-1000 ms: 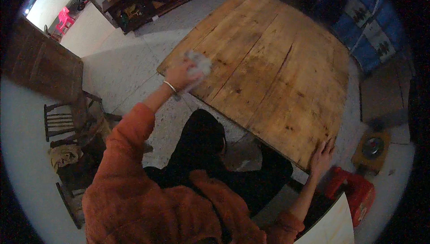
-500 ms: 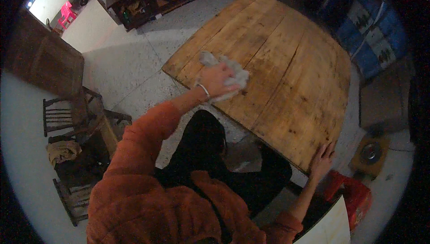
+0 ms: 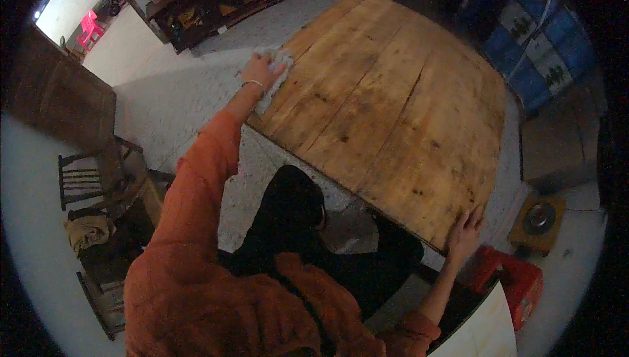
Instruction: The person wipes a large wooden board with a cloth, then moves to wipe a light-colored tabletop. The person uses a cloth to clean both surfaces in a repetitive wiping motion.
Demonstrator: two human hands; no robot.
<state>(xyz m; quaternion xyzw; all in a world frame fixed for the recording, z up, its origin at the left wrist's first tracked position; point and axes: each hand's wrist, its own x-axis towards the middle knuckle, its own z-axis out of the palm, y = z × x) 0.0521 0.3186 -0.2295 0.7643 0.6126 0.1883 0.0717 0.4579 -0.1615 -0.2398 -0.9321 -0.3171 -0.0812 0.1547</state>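
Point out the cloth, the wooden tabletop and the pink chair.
Cloth (image 3: 282,63), head view: its crumpled upper part.
Wooden tabletop (image 3: 385,109), head view: bare middle planks.
Pink chair (image 3: 89,23), head view: its backrest.

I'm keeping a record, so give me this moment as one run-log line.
left hand: holding pale cloth at left edge of wooden tabletop | right hand: resting at tabletop's near right corner

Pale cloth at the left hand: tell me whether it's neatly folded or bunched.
Bunched: the pale cloth shows uneven folds and a ragged outline around the left hand.
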